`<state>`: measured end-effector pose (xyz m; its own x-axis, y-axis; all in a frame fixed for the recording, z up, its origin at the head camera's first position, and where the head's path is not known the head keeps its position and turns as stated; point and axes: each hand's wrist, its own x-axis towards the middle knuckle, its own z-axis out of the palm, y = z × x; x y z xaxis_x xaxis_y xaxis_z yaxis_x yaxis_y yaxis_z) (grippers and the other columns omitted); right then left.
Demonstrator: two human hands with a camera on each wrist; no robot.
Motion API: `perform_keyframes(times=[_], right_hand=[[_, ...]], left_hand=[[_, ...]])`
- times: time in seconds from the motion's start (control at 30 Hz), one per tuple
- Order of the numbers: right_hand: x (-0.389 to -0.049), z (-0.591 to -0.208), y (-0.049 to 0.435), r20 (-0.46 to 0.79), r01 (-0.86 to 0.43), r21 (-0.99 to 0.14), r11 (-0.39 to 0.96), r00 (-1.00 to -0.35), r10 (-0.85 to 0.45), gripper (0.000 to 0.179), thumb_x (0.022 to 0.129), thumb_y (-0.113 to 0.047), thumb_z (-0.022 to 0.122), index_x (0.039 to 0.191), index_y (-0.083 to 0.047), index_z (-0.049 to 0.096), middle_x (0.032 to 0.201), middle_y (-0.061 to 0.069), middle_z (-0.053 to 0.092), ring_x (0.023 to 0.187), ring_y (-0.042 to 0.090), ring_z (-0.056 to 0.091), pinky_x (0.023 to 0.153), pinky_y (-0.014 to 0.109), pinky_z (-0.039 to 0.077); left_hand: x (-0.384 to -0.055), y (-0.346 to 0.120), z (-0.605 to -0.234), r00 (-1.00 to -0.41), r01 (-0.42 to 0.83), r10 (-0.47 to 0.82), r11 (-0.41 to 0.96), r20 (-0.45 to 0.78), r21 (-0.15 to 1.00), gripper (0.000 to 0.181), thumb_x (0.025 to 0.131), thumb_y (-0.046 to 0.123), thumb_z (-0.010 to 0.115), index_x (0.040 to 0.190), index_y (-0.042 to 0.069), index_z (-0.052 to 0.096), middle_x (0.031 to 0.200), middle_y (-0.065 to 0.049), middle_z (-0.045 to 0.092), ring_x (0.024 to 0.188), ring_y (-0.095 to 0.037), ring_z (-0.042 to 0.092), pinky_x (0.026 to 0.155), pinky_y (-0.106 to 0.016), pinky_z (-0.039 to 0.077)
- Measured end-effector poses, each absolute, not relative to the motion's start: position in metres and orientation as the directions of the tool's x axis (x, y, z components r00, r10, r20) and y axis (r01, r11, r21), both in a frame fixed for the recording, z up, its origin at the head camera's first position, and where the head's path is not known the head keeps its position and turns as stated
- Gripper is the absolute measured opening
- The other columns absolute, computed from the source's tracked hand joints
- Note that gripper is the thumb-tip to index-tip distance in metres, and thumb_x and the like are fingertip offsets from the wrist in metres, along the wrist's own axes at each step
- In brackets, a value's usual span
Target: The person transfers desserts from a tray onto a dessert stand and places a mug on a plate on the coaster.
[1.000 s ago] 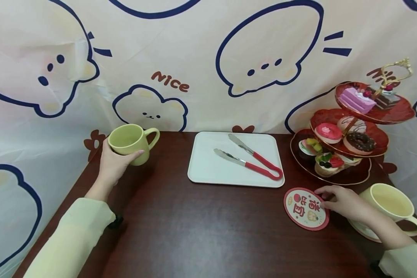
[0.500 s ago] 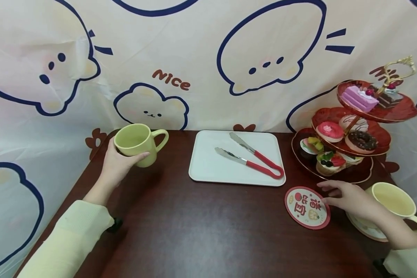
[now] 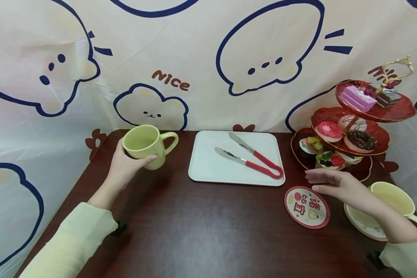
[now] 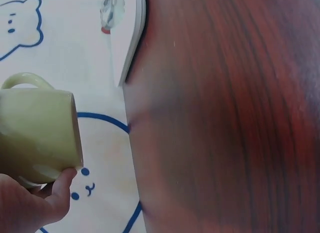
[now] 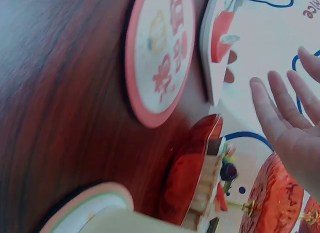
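My left hand (image 3: 124,166) grips a green mug (image 3: 142,146) by its body, raised over the left side of the table, handle pointing right. In the left wrist view the thumb presses near the base of the mug (image 4: 40,130). Over at the right, my right hand (image 3: 347,190) hovers above the table with its fingers extended and holds nothing. Just below its fingertips lies a round, red-rimmed coaster (image 3: 306,208) with printed characters. The right wrist view shows the hand (image 5: 292,118) apart from the coaster (image 5: 162,58).
Red-handled tongs (image 3: 260,162) lie on a white tray (image 3: 205,170) at the back middle. A three-tier dessert stand (image 3: 396,112) with cakes and doughnuts stands back right. Before it, a pale yellow mug (image 3: 392,199) sits on another coaster (image 3: 356,222). A printed cloth (image 3: 201,46) hangs behind.
My left hand has carried the green mug a little to the right. My right hand has come away from the coaster, lifting up and back; the coaster stays put.
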<state>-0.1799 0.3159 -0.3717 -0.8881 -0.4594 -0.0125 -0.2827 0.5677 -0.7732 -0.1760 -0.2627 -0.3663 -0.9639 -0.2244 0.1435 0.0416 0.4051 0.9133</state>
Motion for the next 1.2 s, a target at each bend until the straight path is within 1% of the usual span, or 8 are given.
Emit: perform_keyframes(times=[0.1, 0.17, 0.47, 0.57, 0.7, 0.77, 0.97, 1.2], right_hand=[[-0.181, -0.368, 0.311, 0.016, -0.289, -0.796, 0.532, -0.888, -0.459, 0.041, 0.100, -0.008, 0.065, 0.139, 0.004, 0.056, 0.122, -0.006, 0.069, 0.109, -0.003, 0.063, 0.082, 0.019, 0.053], [-0.182, -0.366, 0.307, 0.020, -0.285, -0.807, 0.518, -0.889, -0.458, 0.041, 0.101, -0.008, 0.064, 0.139, 0.002, 0.056, 0.120, -0.012, 0.069, 0.109, -0.002, 0.063, 0.083, 0.019, 0.053], [-0.181, -0.359, 0.284, 0.047, -0.305, -0.838, 0.452, -0.866, -0.497, 0.042, 0.101, -0.008, 0.063, 0.140, 0.005, 0.054, 0.122, -0.011, 0.068, 0.111, 0.000, 0.063, 0.085, 0.021, 0.053], [-0.181, -0.358, 0.277, 0.056, -0.317, -0.839, 0.443, -0.859, -0.509, 0.042, 0.101, -0.008, 0.064, 0.140, 0.004, 0.054, 0.124, -0.005, 0.069, 0.111, 0.000, 0.063, 0.086, 0.021, 0.053], [-0.181, -0.357, 0.267, 0.039, -0.301, -0.849, 0.435, -0.856, -0.516, 0.044, 0.101, -0.010, 0.064, 0.141, 0.004, 0.054, 0.128, 0.012, 0.067, 0.112, 0.002, 0.063, 0.088, 0.022, 0.053], [-0.181, -0.356, 0.263, 0.023, -0.281, -0.861, 0.424, -0.854, -0.519, 0.044, 0.101, -0.012, 0.065, 0.141, 0.003, 0.054, 0.129, 0.016, 0.066, 0.114, 0.005, 0.064, 0.088, 0.023, 0.053], [-0.180, -0.351, 0.248, 0.039, -0.291, -0.881, 0.372, -0.831, -0.556, 0.044, 0.101, -0.009, 0.065, 0.141, 0.003, 0.054, 0.131, 0.014, 0.065, 0.117, 0.009, 0.063, 0.088, 0.026, 0.054], [-0.181, -0.347, 0.236, 0.044, -0.309, -0.883, 0.352, -0.802, -0.596, 0.041, 0.101, -0.009, 0.064, 0.140, 0.000, 0.056, 0.132, 0.018, 0.063, 0.118, 0.013, 0.063, 0.089, 0.028, 0.055]], left_hand=[[-0.174, -0.257, -0.366, -0.967, 0.048, -0.212, 0.395, 0.142, 0.917, 0.102, 0.080, 0.017, 0.089, 0.157, 0.006, 0.023, 0.148, -0.014, 0.042, 0.128, -0.025, 0.044, 0.098, -0.034, 0.041], [-0.172, -0.254, -0.365, -0.968, 0.052, -0.205, 0.391, 0.142, 0.919, 0.101, 0.079, 0.015, 0.089, 0.157, 0.005, 0.024, 0.147, -0.015, 0.043, 0.128, -0.025, 0.044, 0.099, -0.034, 0.040], [-0.164, -0.238, -0.361, -0.981, 0.086, -0.131, 0.367, 0.143, 0.926, 0.101, 0.078, 0.012, 0.089, 0.156, 0.005, 0.026, 0.146, -0.015, 0.045, 0.130, -0.029, 0.044, 0.101, -0.038, 0.040], [-0.162, -0.232, -0.361, -0.984, 0.094, -0.106, 0.362, 0.141, 0.927, 0.101, 0.077, 0.011, 0.090, 0.155, 0.006, 0.028, 0.145, -0.014, 0.045, 0.129, -0.029, 0.044, 0.101, -0.039, 0.040], [-0.159, -0.223, -0.362, -0.984, 0.123, -0.074, 0.356, 0.159, 0.926, 0.100, 0.074, 0.009, 0.092, 0.153, 0.005, 0.032, 0.143, -0.014, 0.048, 0.128, -0.029, 0.046, 0.101, -0.037, 0.040], [-0.157, -0.219, -0.363, -0.984, 0.138, -0.055, 0.355, 0.168, 0.925, 0.100, 0.072, 0.007, 0.092, 0.153, 0.005, 0.033, 0.142, -0.014, 0.049, 0.128, -0.028, 0.047, 0.102, -0.037, 0.040], [-0.151, -0.205, -0.366, -0.984, 0.170, 0.001, 0.349, 0.181, 0.922, 0.100, 0.070, 0.007, 0.093, 0.151, 0.005, 0.036, 0.139, -0.013, 0.052, 0.125, -0.026, 0.049, 0.103, -0.041, 0.040], [-0.145, -0.192, -0.372, -0.977, 0.214, 0.069, 0.337, 0.203, 0.917, 0.100, 0.067, 0.008, 0.095, 0.149, 0.006, 0.038, 0.138, -0.011, 0.053, 0.123, -0.025, 0.051, 0.103, -0.049, 0.041]])
